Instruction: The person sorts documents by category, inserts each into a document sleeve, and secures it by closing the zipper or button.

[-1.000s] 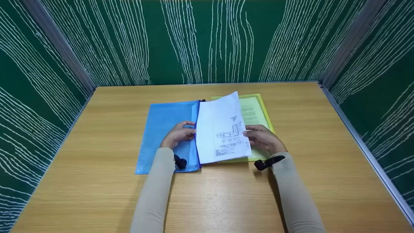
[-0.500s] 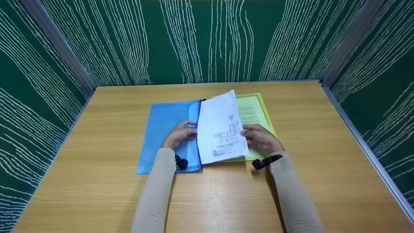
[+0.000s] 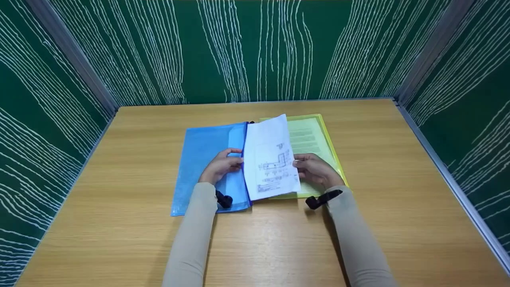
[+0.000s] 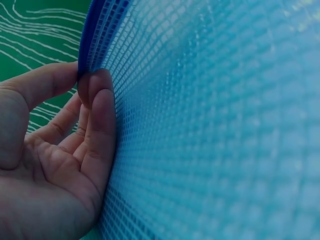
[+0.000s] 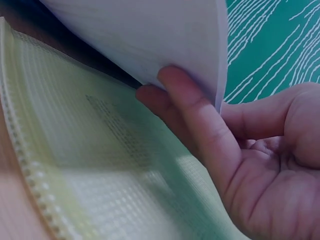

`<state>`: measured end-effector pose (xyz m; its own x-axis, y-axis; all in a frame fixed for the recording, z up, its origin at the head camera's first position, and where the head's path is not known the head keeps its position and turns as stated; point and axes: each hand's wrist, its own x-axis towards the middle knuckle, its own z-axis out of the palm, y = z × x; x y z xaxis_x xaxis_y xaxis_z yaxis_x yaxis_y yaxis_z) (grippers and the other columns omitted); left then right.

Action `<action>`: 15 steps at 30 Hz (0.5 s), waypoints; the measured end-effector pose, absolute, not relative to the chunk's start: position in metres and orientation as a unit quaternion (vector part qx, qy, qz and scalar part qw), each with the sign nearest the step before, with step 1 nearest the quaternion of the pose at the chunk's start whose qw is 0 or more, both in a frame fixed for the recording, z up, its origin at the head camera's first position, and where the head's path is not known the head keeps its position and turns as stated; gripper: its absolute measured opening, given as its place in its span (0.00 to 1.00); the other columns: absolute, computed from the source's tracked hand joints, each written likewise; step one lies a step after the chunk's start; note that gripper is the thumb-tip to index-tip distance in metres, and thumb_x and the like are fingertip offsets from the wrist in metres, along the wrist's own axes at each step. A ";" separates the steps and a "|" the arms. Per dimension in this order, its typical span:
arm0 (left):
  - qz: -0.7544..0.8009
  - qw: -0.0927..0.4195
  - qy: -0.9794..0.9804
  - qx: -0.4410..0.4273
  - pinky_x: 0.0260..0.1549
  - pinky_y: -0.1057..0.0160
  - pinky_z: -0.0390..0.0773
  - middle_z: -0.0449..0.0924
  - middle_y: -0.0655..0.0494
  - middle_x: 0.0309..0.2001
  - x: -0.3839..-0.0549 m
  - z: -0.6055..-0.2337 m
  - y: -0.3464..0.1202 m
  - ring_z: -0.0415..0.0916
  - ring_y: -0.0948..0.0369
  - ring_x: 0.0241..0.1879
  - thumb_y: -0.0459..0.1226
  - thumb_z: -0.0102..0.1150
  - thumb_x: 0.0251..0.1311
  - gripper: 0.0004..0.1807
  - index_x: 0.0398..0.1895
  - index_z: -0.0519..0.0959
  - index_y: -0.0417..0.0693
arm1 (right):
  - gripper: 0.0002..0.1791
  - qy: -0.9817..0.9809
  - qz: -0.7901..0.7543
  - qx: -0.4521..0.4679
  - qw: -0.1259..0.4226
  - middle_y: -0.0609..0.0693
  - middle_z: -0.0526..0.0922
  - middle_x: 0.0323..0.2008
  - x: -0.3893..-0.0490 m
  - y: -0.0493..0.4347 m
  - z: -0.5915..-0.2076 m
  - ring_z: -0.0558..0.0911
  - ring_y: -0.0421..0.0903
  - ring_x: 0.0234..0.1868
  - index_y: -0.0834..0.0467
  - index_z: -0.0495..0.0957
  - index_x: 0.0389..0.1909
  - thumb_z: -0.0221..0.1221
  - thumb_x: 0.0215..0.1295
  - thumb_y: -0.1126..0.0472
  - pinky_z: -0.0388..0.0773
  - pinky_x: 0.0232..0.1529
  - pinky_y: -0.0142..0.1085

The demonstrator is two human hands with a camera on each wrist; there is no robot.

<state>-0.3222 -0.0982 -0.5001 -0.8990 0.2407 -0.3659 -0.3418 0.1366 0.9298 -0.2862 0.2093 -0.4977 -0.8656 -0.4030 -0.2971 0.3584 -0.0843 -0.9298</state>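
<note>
1. The left sleeve, lower centre-left of the head view, is long, beige-grey and lightly creased.
2. The right sleeve, lower centre-right, matches, with folds near the bottom edge.
3. Bare left hand; rounded black wrist camera beside the cuff.
4. Bare right hand; black camera on a band.

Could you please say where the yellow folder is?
In the head view, the yellow folder lies on the table, right of the blue folder, partly beneath white paper.

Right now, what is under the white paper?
The yellow folder, with printed text showing, lies partly under the white paper and sticks out past its right edge. The folder's left part is mostly covered; what's there cannot be seen.
</note>
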 end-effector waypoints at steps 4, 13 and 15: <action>0.660 0.223 0.716 -0.038 0.38 0.65 0.78 0.81 0.52 0.38 -0.323 -0.500 -0.098 0.78 0.59 0.36 0.33 0.60 0.62 0.22 0.59 0.72 0.46 | 0.22 0.633 -0.729 -0.019 0.262 0.52 0.86 0.39 -0.286 0.205 -0.498 0.85 0.43 0.37 0.70 0.65 0.65 0.45 0.71 0.72 0.82 0.37 0.33; 0.634 0.235 0.736 -0.040 0.40 0.64 0.80 0.81 0.50 0.43 -0.323 -0.497 -0.097 0.79 0.58 0.39 0.35 0.60 0.62 0.20 0.58 0.72 0.49 | 0.22 0.644 -0.717 -0.037 0.264 0.51 0.86 0.37 -0.284 0.205 -0.496 0.84 0.42 0.34 0.73 0.66 0.63 0.45 0.69 0.73 0.81 0.33 0.31; 0.630 0.236 0.739 -0.041 0.40 0.64 0.80 0.81 0.50 0.44 -0.323 -0.497 -0.097 0.79 0.57 0.40 0.35 0.60 0.62 0.20 0.58 0.72 0.49 | 0.22 0.649 -0.713 -0.040 0.263 0.51 0.86 0.36 -0.284 0.205 -0.495 0.84 0.41 0.33 0.73 0.66 0.63 0.46 0.69 0.73 0.80 0.32 0.31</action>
<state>-0.3229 -0.0970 -0.4965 -0.8851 0.2370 -0.4006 -0.3578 0.2040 0.9112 -0.2839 0.2050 -0.4952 -0.8590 -0.4258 -0.2844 0.3228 -0.0192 -0.9463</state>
